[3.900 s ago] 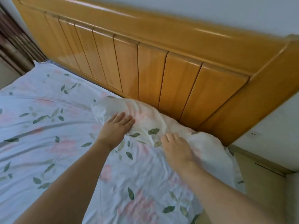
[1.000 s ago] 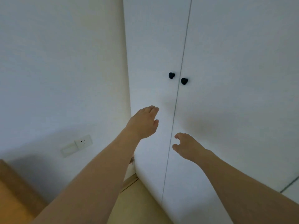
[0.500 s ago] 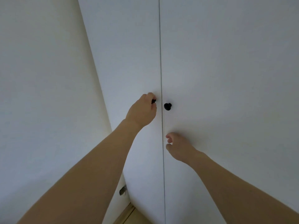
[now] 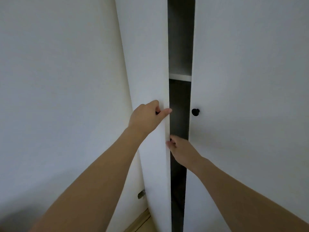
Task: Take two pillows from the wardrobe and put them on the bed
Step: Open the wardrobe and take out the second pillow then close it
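wardrobe part-open, no pillows visible yet.
left hand (image 4: 147, 117) was curled round the left door (image 4: 147, 64) knob, at that door's free edge; right hand (image 4: 181, 150), just below, fingers hooked on the same vertical edge. dark gap (image 4: 179, 39) with a shelf (image 4: 180, 77) lay straight ahead, then the right door (image 4: 250, 81), shut, its black knob (image 4: 195, 112) untouched. white wall (image 4: 58, 81) far left.

Left hand (image 4: 146, 117): bare, no rings or watch.
Right hand (image 4: 182, 150): bare, no rings.
Forearms: both uncovered, no sleeves in view.
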### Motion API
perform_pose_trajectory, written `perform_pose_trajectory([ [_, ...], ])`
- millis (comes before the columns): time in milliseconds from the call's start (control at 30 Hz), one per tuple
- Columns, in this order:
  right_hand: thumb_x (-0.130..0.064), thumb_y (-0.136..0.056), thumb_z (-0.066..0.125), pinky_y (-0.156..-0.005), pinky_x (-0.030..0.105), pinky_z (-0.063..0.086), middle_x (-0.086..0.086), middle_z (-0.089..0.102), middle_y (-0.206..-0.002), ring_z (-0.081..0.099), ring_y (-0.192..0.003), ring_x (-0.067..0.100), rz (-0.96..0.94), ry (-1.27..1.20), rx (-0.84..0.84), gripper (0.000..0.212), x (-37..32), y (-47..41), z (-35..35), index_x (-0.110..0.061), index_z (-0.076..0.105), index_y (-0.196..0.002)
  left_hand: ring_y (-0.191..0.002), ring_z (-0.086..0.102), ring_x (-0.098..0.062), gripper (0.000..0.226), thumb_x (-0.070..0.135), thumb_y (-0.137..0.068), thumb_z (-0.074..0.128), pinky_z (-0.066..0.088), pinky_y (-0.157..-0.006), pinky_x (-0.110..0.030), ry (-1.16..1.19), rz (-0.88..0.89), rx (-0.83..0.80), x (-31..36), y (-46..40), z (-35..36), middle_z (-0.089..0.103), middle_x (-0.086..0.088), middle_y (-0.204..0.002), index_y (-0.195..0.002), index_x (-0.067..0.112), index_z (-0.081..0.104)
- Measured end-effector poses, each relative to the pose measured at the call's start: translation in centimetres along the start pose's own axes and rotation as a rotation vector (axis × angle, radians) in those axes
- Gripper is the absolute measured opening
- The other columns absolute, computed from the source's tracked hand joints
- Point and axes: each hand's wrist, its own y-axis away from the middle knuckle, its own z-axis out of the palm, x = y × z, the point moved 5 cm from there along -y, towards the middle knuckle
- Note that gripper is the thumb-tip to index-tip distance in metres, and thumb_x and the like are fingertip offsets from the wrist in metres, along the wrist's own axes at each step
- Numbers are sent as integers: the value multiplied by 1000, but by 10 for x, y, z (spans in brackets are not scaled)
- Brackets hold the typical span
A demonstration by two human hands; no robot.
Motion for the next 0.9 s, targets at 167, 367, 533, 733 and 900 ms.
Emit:
perform_pose_trajectory([
  [167,-37,-99,42,-59,15,38,-9,54,-65,55,-61,5,-180,161,-11,32,-45,-7,25,-28,51,-70,-51,51,-9,46,70,-81,43,28,-47,-20,-120,-79,63,-38,21,-41,54,8,-58,-64,27,42],
  [367,-47,-96,43,-63,31,51,-9,57,-63,56,-60,7,-270,139,-112,35,-77,-14,56,-31,52,-66,-66,59,-15,43,65,-77,48,39,-54,-25,-102,-147,135,-78,47,-70,66,11,-83,-93,24,51],
  [533,-57,-92,40,-94,40,49,4,62,-125,59,-113,24,-285,85,-197,51,-100,-26,91,-19,50,-125,-88,60,-20,59,59,-77,57,40,-67,-27,-141,-88,293,-109,63,-99,66,6,-110,-121,21,46],
  [733,-61,-88,46,-109,35,31,-5,22,-158,32,-140,19,-307,10,-244,78,-128,-46,129,-24,15,-149,-91,62,-14,52,64,-82,53,47,-71,-28,-125,-145,315,-155,79,-114,65,11,-107,-124,34,48],
  [900,-61,-88,45,-114,31,19,-14,-13,-159,16,-146,13,-367,73,-277,89,-146,-68,156,-30,-11,-150,-90,64,-10,49,64,-89,42,53,-73,-30,-183,-200,344,-193,88,-121,67,11,-103,-126,32,49],
])
